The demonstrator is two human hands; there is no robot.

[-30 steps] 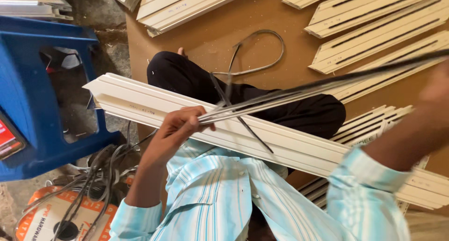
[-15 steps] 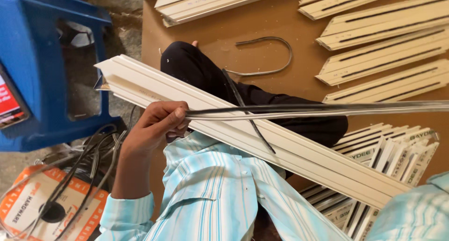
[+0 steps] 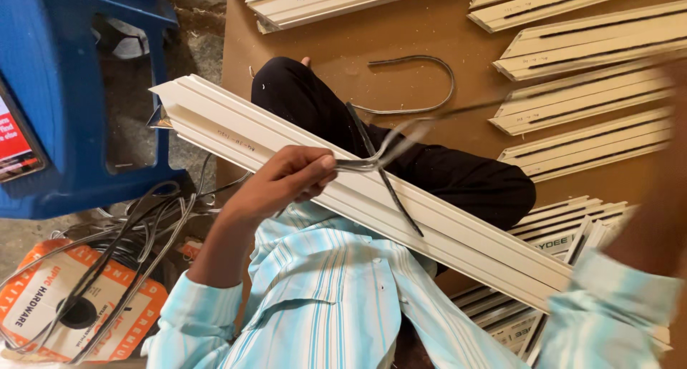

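My left hand [image 3: 283,183] is closed around a thin grey wire [image 3: 379,154] just above a long white plastic channel [image 3: 236,129] that lies slantwise across my lap. From that hand the wire bends and runs up to the right as a blurred streak. It ends at my right hand [image 3: 665,161], a motion-blurred shape at the right edge that appears to hold the far end. A short black strip [image 3: 390,190] lies across the channel and my dark trouser leg [image 3: 458,172].
I sit on a brown board [image 3: 343,40] with several white channel pieces [image 3: 587,90] and a curved grey wire [image 3: 436,65] on it. A blue plastic stool [image 3: 64,90] stands at left. An orange-and-white reel box [image 3: 43,297] with loose wires lies at lower left.
The taut, straight wire has gone slack and now bends near my left hand. My right arm has swung down and closer to the camera, and the view has shifted right.
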